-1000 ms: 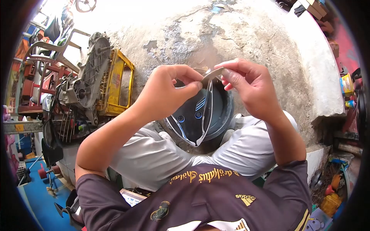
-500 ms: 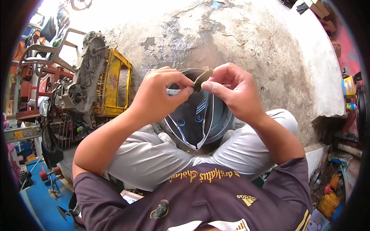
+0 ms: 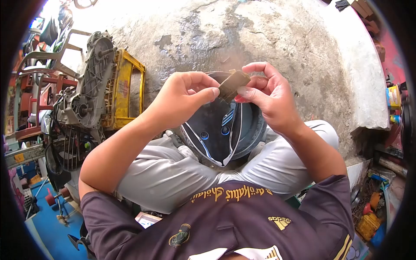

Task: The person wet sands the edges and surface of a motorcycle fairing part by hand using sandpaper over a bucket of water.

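A small folded piece of brownish sandpaper (image 3: 233, 86) is stretched between my two hands, its flat face turned up. My left hand (image 3: 186, 92) pinches its left edge between thumb and fingers. On the other side, my right hand (image 3: 272, 96) grips the right edge, thumb below and index finger raised. Something small and red shows under the right thumb; I cannot make out what it is. Below the hands, a black pointed plastic panel (image 3: 213, 128) with blue-and-white stripes and two round blue-rimmed spots rests over a dark round basin (image 3: 256, 130) between my legs.
To the left stand a yellow crate (image 3: 123, 86), a metal engine casing (image 3: 97, 82) and a reddish-brown chair (image 3: 47, 69). A whitish ledge (image 3: 366, 86) runs along the right. Assorted clutter lies at the lower right. The concrete floor (image 3: 299, 47) has wet patches.
The sandpaper has turned from nearly edge-on to showing its broad face. My right hand's index finger has lifted and its grip has shifted. The panel stays in the basin.
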A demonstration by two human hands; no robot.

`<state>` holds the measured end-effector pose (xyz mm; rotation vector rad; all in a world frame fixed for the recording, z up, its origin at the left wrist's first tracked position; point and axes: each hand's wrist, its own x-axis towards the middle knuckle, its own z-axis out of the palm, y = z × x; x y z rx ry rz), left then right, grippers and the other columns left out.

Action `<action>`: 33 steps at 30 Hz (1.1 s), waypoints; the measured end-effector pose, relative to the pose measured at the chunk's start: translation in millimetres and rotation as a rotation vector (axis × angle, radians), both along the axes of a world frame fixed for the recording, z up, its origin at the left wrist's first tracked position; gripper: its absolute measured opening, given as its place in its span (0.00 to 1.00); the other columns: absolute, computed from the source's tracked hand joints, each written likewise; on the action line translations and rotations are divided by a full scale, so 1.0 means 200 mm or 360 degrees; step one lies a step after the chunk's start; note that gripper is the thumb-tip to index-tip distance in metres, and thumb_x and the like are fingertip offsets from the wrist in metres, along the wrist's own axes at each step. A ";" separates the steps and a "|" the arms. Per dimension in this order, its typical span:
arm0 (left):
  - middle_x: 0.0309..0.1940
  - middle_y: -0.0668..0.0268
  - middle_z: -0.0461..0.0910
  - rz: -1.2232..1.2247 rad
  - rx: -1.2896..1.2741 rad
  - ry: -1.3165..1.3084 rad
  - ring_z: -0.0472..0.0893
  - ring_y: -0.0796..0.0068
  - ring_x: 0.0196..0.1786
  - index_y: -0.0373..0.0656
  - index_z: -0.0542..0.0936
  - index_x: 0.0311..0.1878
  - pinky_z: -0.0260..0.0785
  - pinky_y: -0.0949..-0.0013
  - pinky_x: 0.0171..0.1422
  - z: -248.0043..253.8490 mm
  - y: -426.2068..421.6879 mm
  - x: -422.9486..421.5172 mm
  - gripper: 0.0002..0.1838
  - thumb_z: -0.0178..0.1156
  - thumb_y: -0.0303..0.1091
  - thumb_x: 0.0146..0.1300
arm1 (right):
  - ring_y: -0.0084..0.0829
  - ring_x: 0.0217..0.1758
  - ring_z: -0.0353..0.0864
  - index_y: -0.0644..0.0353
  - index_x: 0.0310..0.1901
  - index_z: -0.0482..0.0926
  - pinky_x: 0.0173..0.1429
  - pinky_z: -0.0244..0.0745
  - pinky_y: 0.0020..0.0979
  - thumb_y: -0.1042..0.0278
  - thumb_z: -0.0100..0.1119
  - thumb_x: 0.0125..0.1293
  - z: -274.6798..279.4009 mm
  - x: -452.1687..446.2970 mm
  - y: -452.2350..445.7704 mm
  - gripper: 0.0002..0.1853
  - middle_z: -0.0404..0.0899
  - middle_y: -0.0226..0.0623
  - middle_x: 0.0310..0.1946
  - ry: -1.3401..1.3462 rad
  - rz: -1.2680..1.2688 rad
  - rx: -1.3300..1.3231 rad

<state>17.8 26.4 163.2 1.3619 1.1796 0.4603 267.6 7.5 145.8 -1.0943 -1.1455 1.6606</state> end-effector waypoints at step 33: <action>0.41 0.72 0.87 -0.0114 -0.0138 -0.0399 0.82 0.83 0.47 0.37 0.87 0.51 0.73 0.71 0.58 0.00 -0.03 -0.02 0.10 0.66 0.34 0.79 | 0.24 0.51 0.87 0.67 0.62 0.81 0.60 0.83 0.29 0.77 0.67 0.75 -0.02 0.01 -0.03 0.16 0.89 0.36 0.47 -0.0020 0.0082 0.0131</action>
